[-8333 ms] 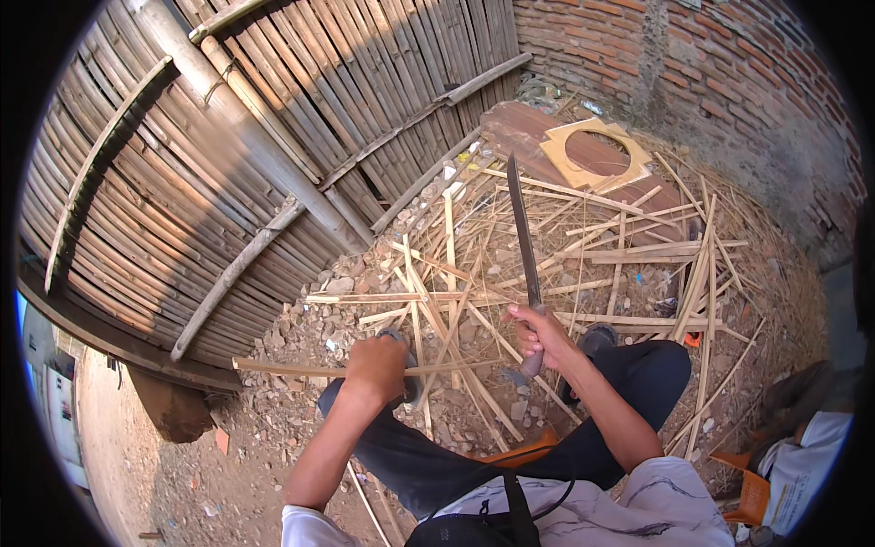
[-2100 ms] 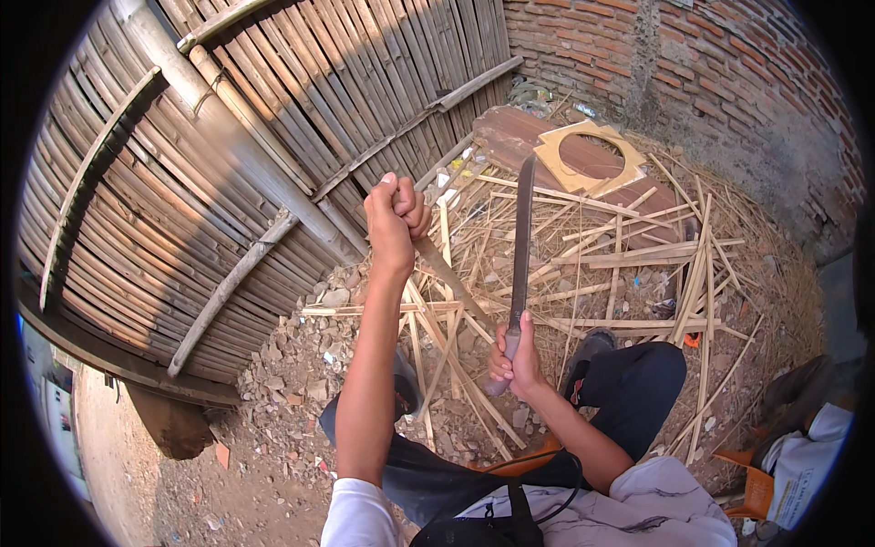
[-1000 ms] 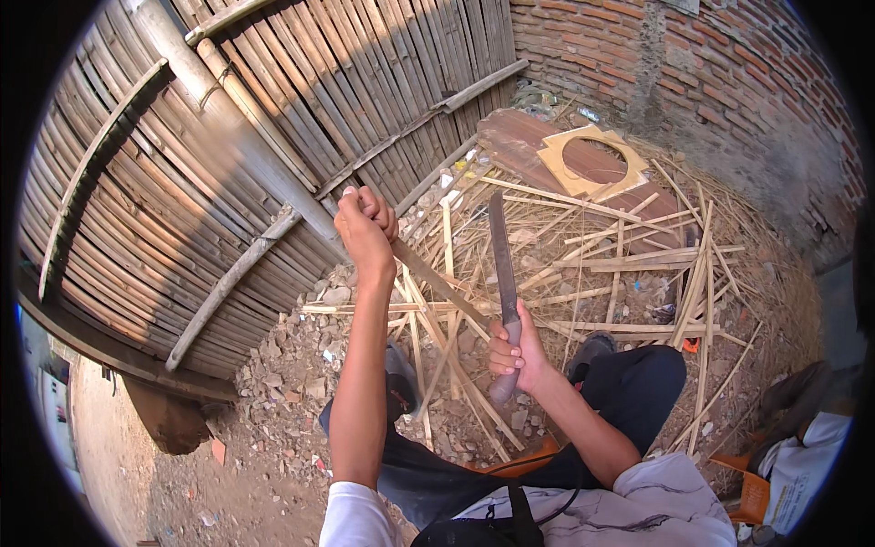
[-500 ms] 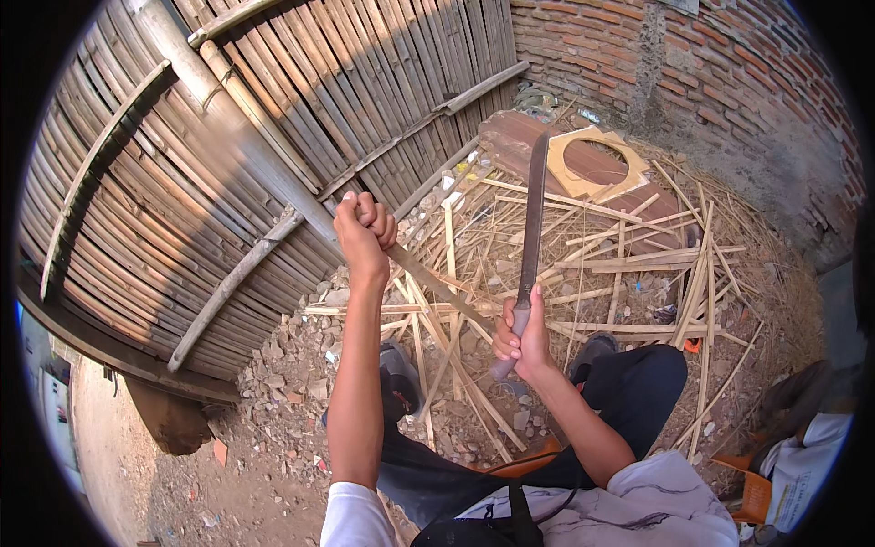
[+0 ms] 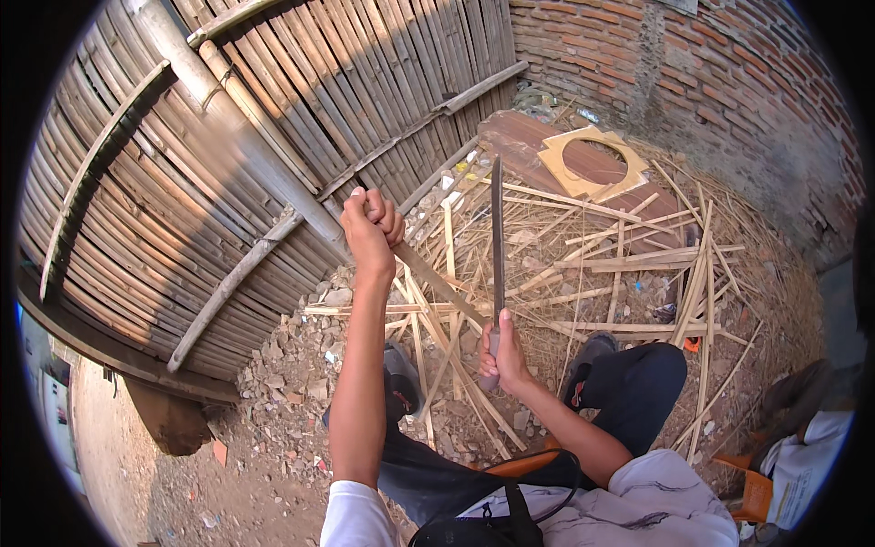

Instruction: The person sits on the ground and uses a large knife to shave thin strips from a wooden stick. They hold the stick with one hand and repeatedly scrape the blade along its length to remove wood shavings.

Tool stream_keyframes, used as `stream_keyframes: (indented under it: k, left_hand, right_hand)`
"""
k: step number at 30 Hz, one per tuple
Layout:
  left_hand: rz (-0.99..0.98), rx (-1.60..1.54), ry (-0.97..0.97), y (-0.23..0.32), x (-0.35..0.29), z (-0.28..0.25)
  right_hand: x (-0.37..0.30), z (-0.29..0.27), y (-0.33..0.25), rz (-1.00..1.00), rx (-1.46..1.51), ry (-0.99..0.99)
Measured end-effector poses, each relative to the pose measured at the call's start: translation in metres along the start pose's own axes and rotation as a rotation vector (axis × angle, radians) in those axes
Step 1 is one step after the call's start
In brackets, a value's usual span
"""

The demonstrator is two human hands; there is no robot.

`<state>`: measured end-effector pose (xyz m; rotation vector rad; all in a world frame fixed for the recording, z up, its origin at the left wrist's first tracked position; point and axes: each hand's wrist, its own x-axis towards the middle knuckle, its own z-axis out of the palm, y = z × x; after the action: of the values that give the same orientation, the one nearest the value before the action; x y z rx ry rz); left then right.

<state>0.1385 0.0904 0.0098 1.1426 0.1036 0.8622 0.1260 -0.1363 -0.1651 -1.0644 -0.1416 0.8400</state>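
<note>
In the head view, the left hand [image 5: 372, 230] is gripping, fist closed, the upper end of a long pale split bamboo strip [image 5: 437, 283], which is slanting down to the right toward the ground. The right hand [image 5: 500, 354] is closing tightly around the handle of a long dark flat-bladed machete [image 5: 497, 232], holding its blade upright, just beside the strip. Beyond both hands, thin dry bamboo slats [image 5: 629, 264] are lying scattered over rubble, beside a woven bamboo fence [image 5: 210, 164] and rough red brick wall [image 5: 693, 64].
</note>
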Motion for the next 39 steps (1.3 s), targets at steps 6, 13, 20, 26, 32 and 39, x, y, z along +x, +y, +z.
stream_keyframes:
  k: [6, 13, 20, 26, 32, 39]
  left_hand:
    - [-0.001, 0.011, 0.072, 0.004, -0.002, -0.013]
    - [-0.02, -0.007, -0.049, -0.006, -0.004, 0.006]
    - [-0.032, 0.008, -0.05, -0.007, -0.011, 0.009]
    - [-0.01, 0.037, -0.032, -0.01, -0.011, 0.023]
    - [-0.005, -0.008, -0.057, -0.01, -0.011, 0.019]
    - [-0.02, -0.004, -0.072, -0.007, -0.012, 0.015]
  right_hand:
    - [-0.007, -0.007, -0.032, 0.336, 0.094, -0.15]
    - [0.004, -0.011, -0.01, 0.271, -0.061, -0.111]
    - [-0.013, 0.009, -0.031, 0.271, -0.05, -0.177]
    - [0.013, -0.018, 0.0, 0.405, -0.008, -0.148]
    - [0.01, 0.004, -0.008, 0.389, -0.116, -0.11]
    - [0.028, -0.041, 0.043, 0.447, -0.186, -0.016]
